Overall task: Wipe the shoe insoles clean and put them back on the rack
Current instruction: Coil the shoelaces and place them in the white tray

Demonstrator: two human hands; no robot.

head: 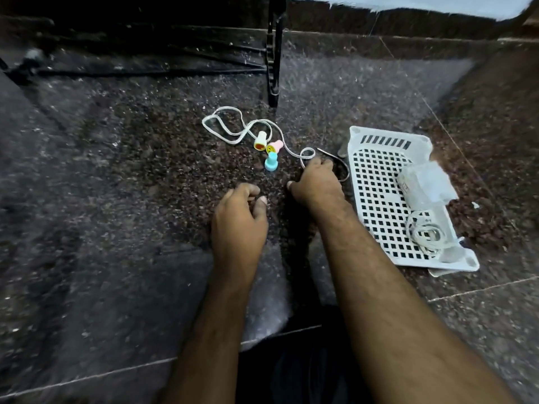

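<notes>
- Although the task names shoe insoles, none can be made out here; what the right hand (316,182) reaches is a dark, flat, curved-edged piece (339,170) lying on the floor just left of the white basket (379,182), and whether that is an insole I cannot tell.
- The right hand lies over that piece with fingers bent down onto it; whether they actually pinch it or the cord is hidden.
- The left hand (239,220), further left of the basket, hovers loosely curled with thumb out and holds nothing.
- To lift the dark piece well, I would judge it best to slip the fingertips under its thin rim and peel it up, keeping clear of the white cord (233,131) whose end loops right at the knuckles.
- The piece looks thin and probably flexible, so supporting it with the free left hand should stop it from flopping.
- The basket is rigid white plastic with a square-holed grid floor, lying tilted; it carries a crumpled clear plastic wrapper (425,182) and a coiled white cable (424,233).
- Left of the basket, beyond the cord's loop, sit three small plastic stamps: yellow (259,140), pink (274,146) and blue (271,161).
- The floor (116,199) is dark speckled polished stone, dusty, with pale joint lines.
- Beyond the basket and to its left, a black rack leg (274,68) stands upright.
</notes>
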